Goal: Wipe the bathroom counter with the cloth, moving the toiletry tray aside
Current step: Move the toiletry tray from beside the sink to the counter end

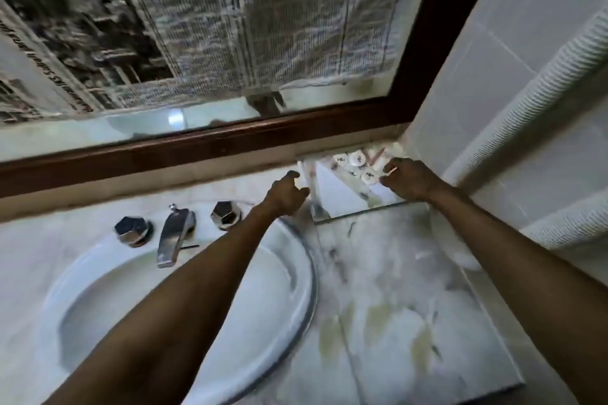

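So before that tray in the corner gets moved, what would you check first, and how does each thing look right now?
1. Left hand at the tray's left edge: ok.
2. Right hand at its right edge: ok.
3. Firm grip on both sides: cannot tell, the picture is blurred.
4. Small toiletries steady on the tray: cannot tell.
5. Bare counter in front to set it on: ok.
6. Cloth ready for wiping: not ok, none in view.
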